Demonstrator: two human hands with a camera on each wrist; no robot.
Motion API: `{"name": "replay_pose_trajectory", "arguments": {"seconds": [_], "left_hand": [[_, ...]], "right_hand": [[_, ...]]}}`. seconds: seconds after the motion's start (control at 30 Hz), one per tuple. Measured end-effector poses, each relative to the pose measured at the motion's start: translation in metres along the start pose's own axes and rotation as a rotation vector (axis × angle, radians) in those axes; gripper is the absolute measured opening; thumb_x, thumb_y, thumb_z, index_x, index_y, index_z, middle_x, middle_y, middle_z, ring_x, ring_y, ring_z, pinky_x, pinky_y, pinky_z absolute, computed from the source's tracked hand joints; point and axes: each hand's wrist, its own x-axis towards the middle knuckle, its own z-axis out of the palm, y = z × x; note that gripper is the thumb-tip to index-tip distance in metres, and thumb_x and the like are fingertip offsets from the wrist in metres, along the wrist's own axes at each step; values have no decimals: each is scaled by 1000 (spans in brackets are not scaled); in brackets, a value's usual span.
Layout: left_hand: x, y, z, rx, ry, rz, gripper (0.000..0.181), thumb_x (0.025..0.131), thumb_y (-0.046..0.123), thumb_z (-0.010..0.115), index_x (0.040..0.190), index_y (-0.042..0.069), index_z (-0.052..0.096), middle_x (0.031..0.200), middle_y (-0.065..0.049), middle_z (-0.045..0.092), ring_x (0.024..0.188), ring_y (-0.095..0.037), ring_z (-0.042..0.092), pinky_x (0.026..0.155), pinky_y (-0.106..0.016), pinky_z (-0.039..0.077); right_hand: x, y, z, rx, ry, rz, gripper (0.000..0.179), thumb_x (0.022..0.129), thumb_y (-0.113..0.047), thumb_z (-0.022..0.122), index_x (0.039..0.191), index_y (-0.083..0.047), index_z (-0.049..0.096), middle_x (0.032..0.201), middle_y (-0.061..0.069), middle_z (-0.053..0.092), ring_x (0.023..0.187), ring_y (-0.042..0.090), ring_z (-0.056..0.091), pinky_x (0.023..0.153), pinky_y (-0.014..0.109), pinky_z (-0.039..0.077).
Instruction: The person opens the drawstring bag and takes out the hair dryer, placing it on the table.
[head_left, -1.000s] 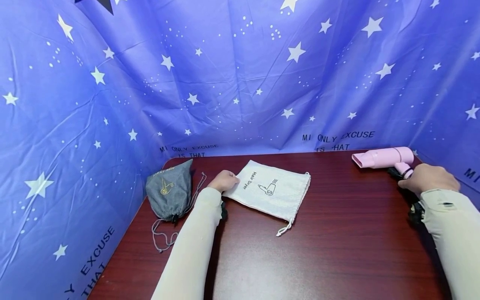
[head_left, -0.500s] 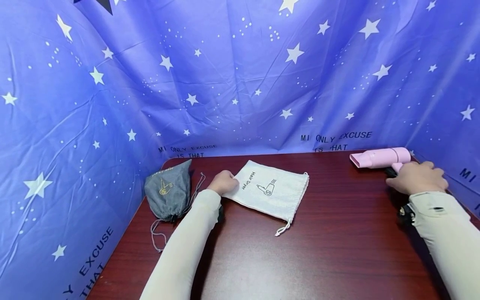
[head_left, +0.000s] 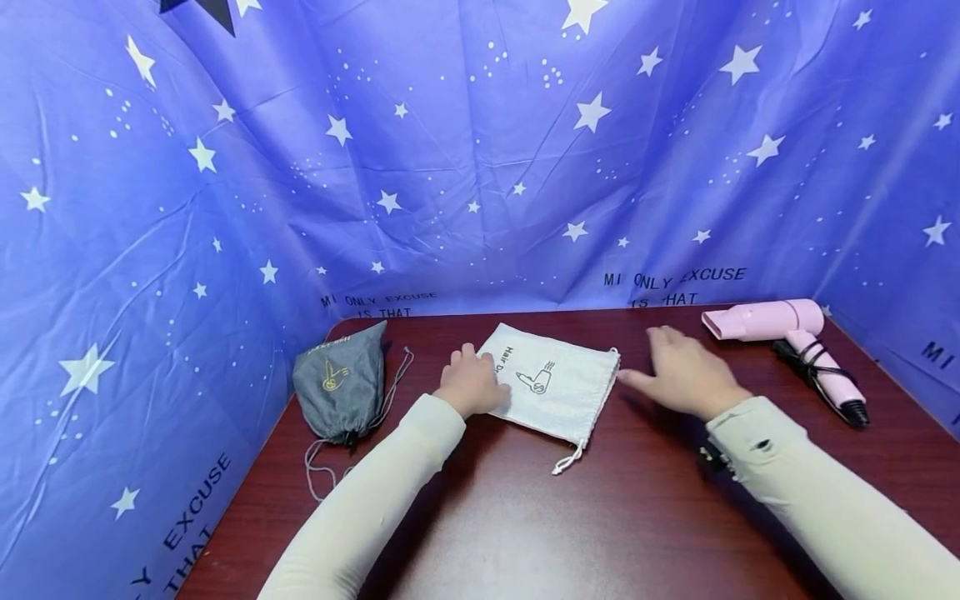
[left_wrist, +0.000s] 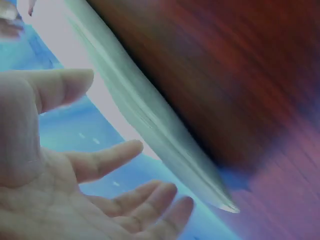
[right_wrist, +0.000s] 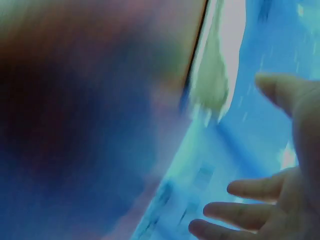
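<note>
The right hand (head_left: 686, 375) has left the pink hair dryer (head_left: 765, 321) and swung toward the flat white cloth drawstring bag (head_left: 562, 408); the left hand (head_left: 471, 383) has shifted over that bag's near-left edge. On the dark red wood-grained table (head_left: 570, 533), the white bag lies mid-table, the grey cloth drawstring bag (head_left: 341, 387) left, the dryer far right. Both hands are loosely spread.

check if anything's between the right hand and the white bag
Nothing visible is in the way: the right hand is close beside the white bag. The dryer lies on the hand's other side, the grey bag past the left hand.
</note>
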Motion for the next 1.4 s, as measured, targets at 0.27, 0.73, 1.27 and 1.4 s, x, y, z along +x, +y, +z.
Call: {"name": "replay_pose_trajectory", "arguments": {"seconds": [0.27, 0.73, 1.27, 1.4], "left_hand": [[-16, 23, -5, 9, -103, 32, 102, 80, 83, 62, 151, 9, 50, 145, -21, 47, 132, -43, 48, 96, -60, 50], [-14, 25, 3, 35, -193, 47, 116, 70, 88, 68, 150, 8, 48, 147, -24, 48, 135, -48, 47, 91, -53, 56], [-12, 43, 4, 15, -188, 80, 115, 69, 84, 72, 152, 9, 47, 150, -22, 46, 135, -46, 45, 89, -54, 55], [-11, 52, 4, 14, -187, 83, 115, 68, 85, 72, 153, 11, 46, 152, -21, 44, 139, -47, 43, 92, -58, 54]], "right_hand": [[-5, -58, 22, -15, -95, -262, 112, 83, -82, 62, 157, 0, 38, 162, 37, 26, 148, 63, 22, 114, 76, 24], [-4, -80, 38, -16, -273, -170, 112, 75, -86, 64, 154, -8, 47, 155, 38, 39, 144, 63, 30, 105, 85, 25], [-19, -71, 35, -18, -240, -116, 114, 71, -86, 68, 150, -6, 49, 147, 39, 44, 136, 64, 40, 91, 89, 31], [-25, -64, 33, -17, -226, -99, 116, 69, -89, 67, 149, -7, 51, 146, 39, 45, 135, 65, 40, 86, 90, 33]]}}
